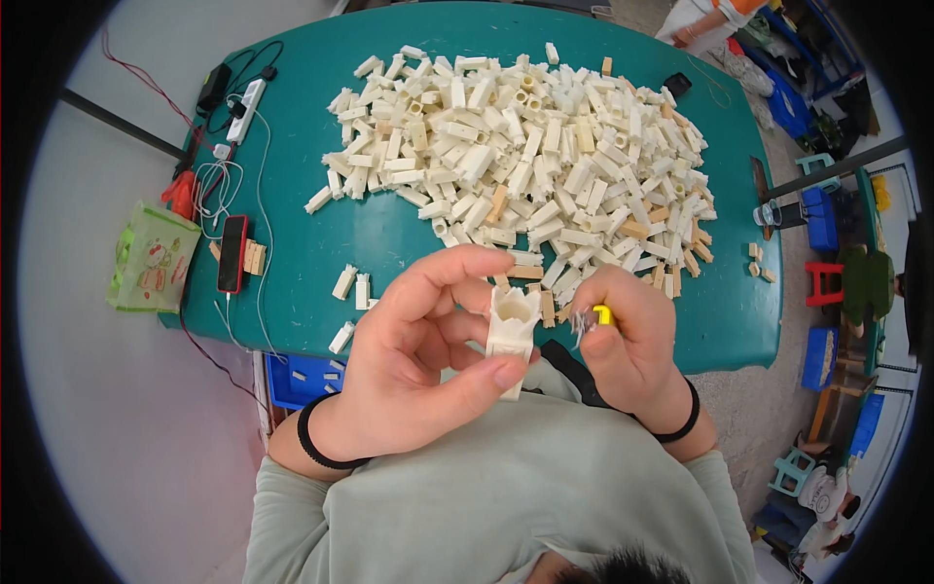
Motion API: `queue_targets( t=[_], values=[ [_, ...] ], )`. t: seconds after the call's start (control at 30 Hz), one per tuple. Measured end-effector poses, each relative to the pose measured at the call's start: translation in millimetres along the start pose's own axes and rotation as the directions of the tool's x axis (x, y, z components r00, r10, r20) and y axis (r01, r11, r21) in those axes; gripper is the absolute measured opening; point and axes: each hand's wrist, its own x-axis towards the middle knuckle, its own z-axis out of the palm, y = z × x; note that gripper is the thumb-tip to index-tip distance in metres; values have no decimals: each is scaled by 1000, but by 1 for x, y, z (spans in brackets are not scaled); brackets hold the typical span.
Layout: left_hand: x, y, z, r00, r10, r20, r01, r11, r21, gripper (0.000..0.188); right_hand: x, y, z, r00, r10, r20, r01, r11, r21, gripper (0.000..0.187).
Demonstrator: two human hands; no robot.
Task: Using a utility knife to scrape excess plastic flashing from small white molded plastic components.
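Note:
Between the thumb and fingers of my left hand [409, 365] is a cream-white hollow square tube [512, 331], upright, with its jagged open end facing up. To its right my right hand [634, 341] is closed around a small yellow-handled tool [603, 314]. A thin greyish part sticks out of that grip toward the tube, but its shape is unclear and it stays apart from the tube. Beyond both hands, a large pile of similar white tubes [477, 161], mixed with some tan ones, covers much of the green table [292, 127].
Several loose tubes [344, 282] lie left of my hands. A phone [232, 255] on a cable, a white power strip [247, 112] and a green bag [154, 258] sit at the left edge. Below is a blue bin [292, 384]. Another person [705, 21] stands at the far right.

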Motion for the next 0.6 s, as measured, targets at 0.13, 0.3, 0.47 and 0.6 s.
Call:
queue_targets(
  t=[0.13,0.3,0.47,0.6],
  values=[
    [2,-6,-3,967,253,-31,-220,891,397,46,0,-7,2,990,26,137,-38,995,88,36],
    [3,-6,-11,928,359,103,-336,681,650,40,0,-7,5,985,-13,174,-3,996,91,36],
    [4,-4,-11,902,395,175,-397,600,694,41,1,-6,8,984,-90,152,78,993,84,35],
    [2,-4,-7,925,338,172,-371,714,594,42,3,-5,9,986,-84,146,78,996,43,35]
  ],
)
